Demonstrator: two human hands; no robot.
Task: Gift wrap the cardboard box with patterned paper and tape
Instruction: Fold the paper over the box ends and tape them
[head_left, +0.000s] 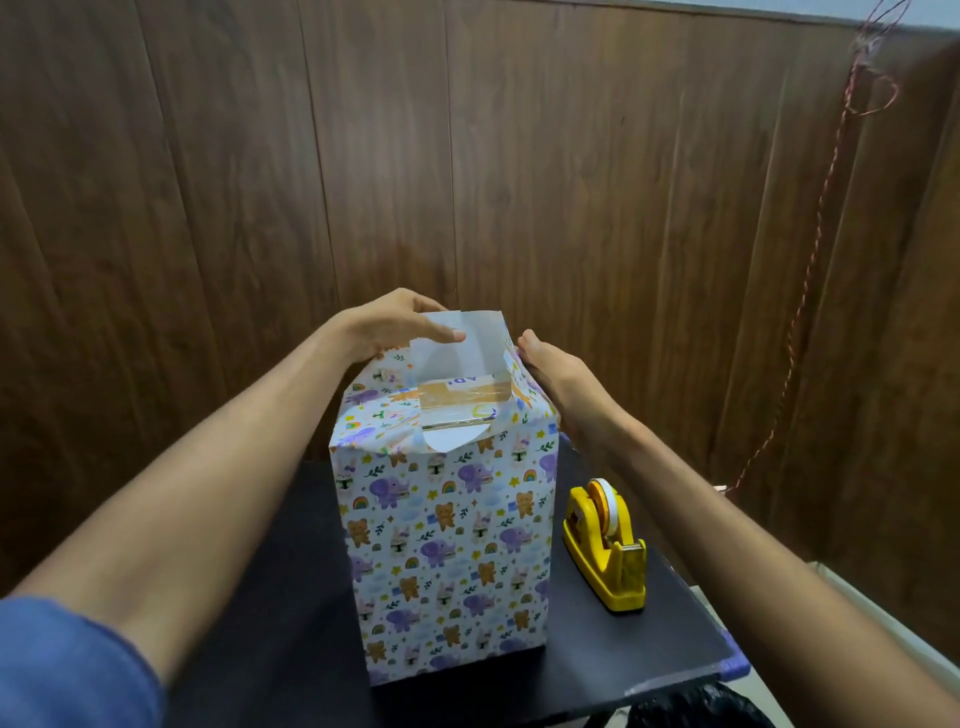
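Standing upright on the dark table (291, 597), the cardboard box (462, 397) wears patterned paper (447, 551) on its sides, with its taped top still showing between raised flaps. Your left hand (387, 325) pinches the far white flap, thumb laid across it. Your right hand (553, 371) presses flat, fingers straight, against the right flap. Just right of the box sits a yellow tape dispenser (605, 545).

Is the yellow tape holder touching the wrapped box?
Apart. The head view shows a strip of dark table between the tape holder and the box.
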